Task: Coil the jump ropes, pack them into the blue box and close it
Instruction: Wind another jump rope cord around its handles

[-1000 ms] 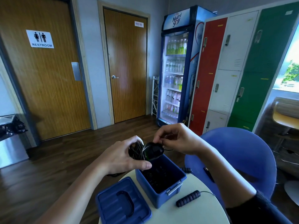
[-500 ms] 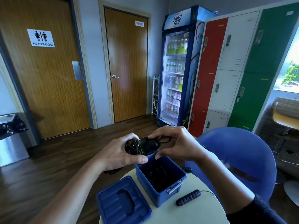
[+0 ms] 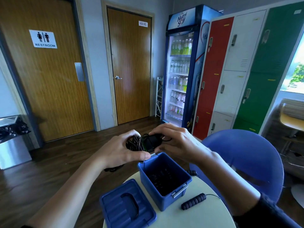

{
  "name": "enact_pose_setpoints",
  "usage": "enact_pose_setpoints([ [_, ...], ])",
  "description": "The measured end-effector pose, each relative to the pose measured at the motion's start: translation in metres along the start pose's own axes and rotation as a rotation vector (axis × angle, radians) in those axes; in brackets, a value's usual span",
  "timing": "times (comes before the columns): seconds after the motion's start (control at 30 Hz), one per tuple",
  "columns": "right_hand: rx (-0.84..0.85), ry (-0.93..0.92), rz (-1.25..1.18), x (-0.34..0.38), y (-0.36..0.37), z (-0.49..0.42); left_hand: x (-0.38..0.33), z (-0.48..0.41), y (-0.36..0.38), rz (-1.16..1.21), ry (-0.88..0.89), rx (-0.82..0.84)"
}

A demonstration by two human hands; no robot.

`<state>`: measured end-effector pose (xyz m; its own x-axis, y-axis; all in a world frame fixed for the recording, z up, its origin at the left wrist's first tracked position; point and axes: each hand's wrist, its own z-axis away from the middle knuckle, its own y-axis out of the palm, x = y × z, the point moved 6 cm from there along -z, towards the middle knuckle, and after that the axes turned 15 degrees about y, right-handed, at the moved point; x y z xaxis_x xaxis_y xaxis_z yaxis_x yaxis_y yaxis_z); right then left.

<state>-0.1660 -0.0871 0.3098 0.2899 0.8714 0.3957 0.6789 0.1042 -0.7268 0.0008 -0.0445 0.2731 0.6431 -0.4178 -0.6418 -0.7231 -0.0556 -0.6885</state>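
My left hand (image 3: 120,150) grips a black coiled jump rope (image 3: 139,143) held in the air just above the far rim of the open blue box (image 3: 166,198). My right hand (image 3: 178,142) pinches the right side of the same coil, fingers curled over it. The box stands on a round white table (image 3: 189,218), and dark coiled rope lies in its bottom. Its blue lid (image 3: 126,208) with a black handle lies flat to the left of the box. A second rope's black ribbed handle (image 3: 194,201) lies on the table to the right of the box, its thin cord trailing right.
A blue chair (image 3: 243,158) stands right behind the table. Another black handle end (image 3: 191,172) peeks out behind the box. On the dark wood floor are a steel bin (image 3: 14,143) at left, a drinks fridge (image 3: 184,71) and lockers (image 3: 238,71) at the back.
Both hands have lifted the coil slightly and moved closer together over it; my right hand's fingers now wrap further over the top of the bundle.
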Motion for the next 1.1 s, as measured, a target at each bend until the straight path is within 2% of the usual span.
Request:
enact_pose_setpoints([
  [0.5, -0.002, 0.057, 0.005, -0.002, 0.001, -0.010, 0.000, -0.009, -0.009, -0.043, 0.005, -0.011],
  [0.73, -0.021, 0.032, 0.177, 0.000, 0.001, -0.013, 0.000, -0.010, -0.011, -0.111, -0.001, -0.023],
  [1.1, 0.008, 0.041, 0.046, 0.001, -0.005, -0.013, -0.004, -0.016, -0.016, -0.133, 0.004, -0.033],
])
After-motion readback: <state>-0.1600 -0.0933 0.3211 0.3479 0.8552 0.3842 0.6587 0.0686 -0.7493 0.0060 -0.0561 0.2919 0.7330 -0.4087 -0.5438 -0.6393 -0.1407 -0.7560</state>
